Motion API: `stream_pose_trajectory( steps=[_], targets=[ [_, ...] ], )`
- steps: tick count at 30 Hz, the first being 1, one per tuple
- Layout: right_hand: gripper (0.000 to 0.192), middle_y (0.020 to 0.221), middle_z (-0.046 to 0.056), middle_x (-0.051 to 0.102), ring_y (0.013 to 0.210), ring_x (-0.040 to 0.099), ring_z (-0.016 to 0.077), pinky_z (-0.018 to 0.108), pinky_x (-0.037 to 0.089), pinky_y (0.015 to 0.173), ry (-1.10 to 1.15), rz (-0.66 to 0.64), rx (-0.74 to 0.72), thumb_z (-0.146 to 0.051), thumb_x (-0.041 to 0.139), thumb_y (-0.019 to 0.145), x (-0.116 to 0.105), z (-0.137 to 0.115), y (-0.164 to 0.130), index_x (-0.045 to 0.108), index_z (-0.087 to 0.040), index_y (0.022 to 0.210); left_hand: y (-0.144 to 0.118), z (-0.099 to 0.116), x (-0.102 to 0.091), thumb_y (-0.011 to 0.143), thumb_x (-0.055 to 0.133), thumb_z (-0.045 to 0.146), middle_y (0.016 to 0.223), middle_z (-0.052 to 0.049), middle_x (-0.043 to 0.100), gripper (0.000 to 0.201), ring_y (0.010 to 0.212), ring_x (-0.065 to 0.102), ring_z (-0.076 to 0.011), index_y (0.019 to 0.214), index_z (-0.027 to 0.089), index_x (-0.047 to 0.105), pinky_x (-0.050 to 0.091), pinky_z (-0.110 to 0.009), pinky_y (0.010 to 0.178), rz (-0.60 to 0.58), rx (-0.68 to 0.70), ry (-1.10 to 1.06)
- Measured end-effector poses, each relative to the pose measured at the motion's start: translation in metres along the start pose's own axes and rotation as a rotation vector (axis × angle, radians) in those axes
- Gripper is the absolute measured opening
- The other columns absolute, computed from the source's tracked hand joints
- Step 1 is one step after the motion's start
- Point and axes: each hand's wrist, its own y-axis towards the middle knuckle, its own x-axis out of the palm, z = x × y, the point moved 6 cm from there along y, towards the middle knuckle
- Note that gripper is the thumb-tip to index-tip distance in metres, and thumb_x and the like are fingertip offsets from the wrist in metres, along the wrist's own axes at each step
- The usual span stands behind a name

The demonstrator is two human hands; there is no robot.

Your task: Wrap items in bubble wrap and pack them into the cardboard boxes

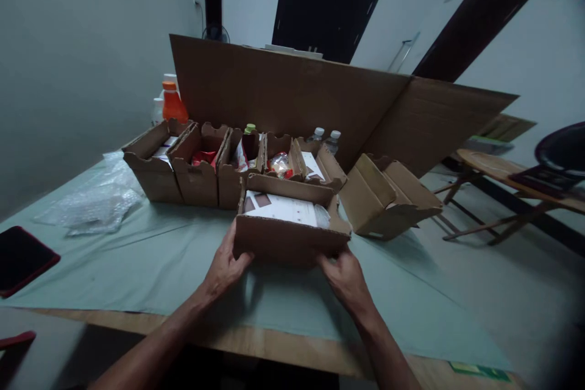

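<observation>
- L hand [225, 265] + R hand [346, 275]: I see both clamped on the near corners of an open cardboard box [289, 225], one each side, fingers partly hidden under it.
- Box sits at/just above the green table cover [150, 262], near edge, in front of a row of filled boxes [201, 161]; can't tell if it's lifted.
- White printed sheet [283, 208] lies loose inside.
- Risk, imo: corner-only grip, so box could tip fwd & sheet slide out.
- Risk: pushing back would bump the row; side flaps look loosely folded, may pop open.
- Empty tipped box [388, 195] just right, easy to knock w/ R elbow.
</observation>
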Motion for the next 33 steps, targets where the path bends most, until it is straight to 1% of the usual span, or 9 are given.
stream_pose_trajectory(
  steps=[3,7,11,16,20,25,28,30,33],
  targets=[
    [0.034,0.087,0.011,0.074,0.08,0.069,0.0286,0.041,0.055,0.072,-0.004,0.064,0.003,-0.05,0.06,0.08,0.0,-0.004,-0.043,0.064,-0.019,0.093,-0.048,-0.002,-0.016,0.086,0.061,0.038,0.147,-0.012,0.053,0.069,0.143,0.042,-0.0296,0.149,0.02,0.04,0.038,-0.043,0.115,0.009,-0.07,-0.001],
    [0.03,0.092,0.011,0.074,0.088,0.069,0.0289,0.042,0.057,0.08,0.084,0.061,-0.121,-0.043,0.061,0.083,0.028,-0.043,-0.079,0.067,-0.02,0.102,-0.111,-0.01,-0.07,0.088,0.062,0.052,0.142,-0.008,0.059,0.067,0.138,0.049,-0.0303,0.147,0.026,0.045,0.046,-0.04,0.111,0.162,-0.217,0.028],
    [0.03,0.095,0.01,0.072,0.091,0.067,0.0276,0.041,0.055,0.084,0.171,0.008,-0.233,-0.038,0.064,0.08,0.041,-0.097,-0.051,0.066,-0.02,0.104,-0.096,0.024,-0.112,0.089,0.062,0.05,0.139,-0.006,0.061,0.063,0.135,0.052,-0.0294,0.145,0.027,0.046,0.047,-0.037,0.11,0.282,-0.156,0.067],
    [0.036,0.083,0.007,0.071,0.075,0.064,0.0247,0.037,0.053,0.068,0.163,0.132,-0.146,-0.053,0.064,0.078,-0.012,-0.097,-0.011,0.064,-0.021,0.094,-0.018,0.082,-0.071,0.092,0.059,0.043,0.139,-0.008,0.06,0.06,0.129,0.055,-0.026,0.146,0.022,0.044,0.044,-0.037,0.11,0.168,0.111,-0.006],
    [0.039,0.088,0.011,0.074,0.088,0.068,0.0317,0.037,0.052,0.066,-0.042,0.309,-0.015,-0.057,0.068,0.076,-0.046,-0.055,-0.052,0.066,-0.022,0.094,-0.032,0.072,-0.033,0.094,0.057,0.038,0.149,-0.009,0.052,0.055,0.138,0.047,-0.0263,0.147,0.024,0.045,0.036,-0.037,0.117,-0.003,0.108,-0.029],
    [0.032,0.099,0.01,0.074,0.093,0.069,0.0285,0.037,0.055,0.08,0.046,0.122,-0.149,-0.048,0.065,0.084,0.01,-0.065,-0.081,0.068,-0.021,0.101,-0.097,0.027,-0.079,0.095,0.057,0.043,0.144,-0.007,0.057,0.056,0.139,0.047,-0.0285,0.147,0.027,0.045,0.041,-0.037,0.113,0.076,-0.155,0.019],
    [0.03,0.1,0.009,0.073,0.095,0.067,0.0264,0.039,0.054,0.086,0.169,0.062,-0.277,-0.042,0.065,0.084,0.043,-0.094,-0.051,0.067,-0.02,0.104,-0.086,0.029,-0.115,0.093,0.061,0.043,0.146,-0.007,0.055,0.062,0.14,0.045,-0.0298,0.149,0.025,0.042,0.038,-0.039,0.115,0.202,-0.133,0.061],
    [0.03,0.099,0.008,0.072,0.094,0.066,0.0254,0.039,0.053,0.086,0.221,0.077,-0.296,-0.041,0.065,0.083,0.047,-0.1,-0.031,0.066,-0.019,0.104,-0.063,0.032,-0.116,0.091,0.062,0.04,0.148,-0.008,0.052,0.066,0.139,0.046,-0.03,0.151,0.023,0.039,0.038,-0.04,0.115,0.217,-0.057,0.044],
    [0.031,0.097,0.008,0.072,0.09,0.066,0.0246,0.038,0.054,0.083,0.186,0.145,-0.221,-0.043,0.064,0.084,0.034,-0.077,-0.025,0.064,-0.018,0.103,-0.035,0.028,-0.085,0.092,0.06,0.033,0.151,-0.009,0.049,0.065,0.14,0.044,-0.0282,0.151,0.021,0.037,0.034,-0.04,0.118,0.137,0.019,-0.012]
  ],
)
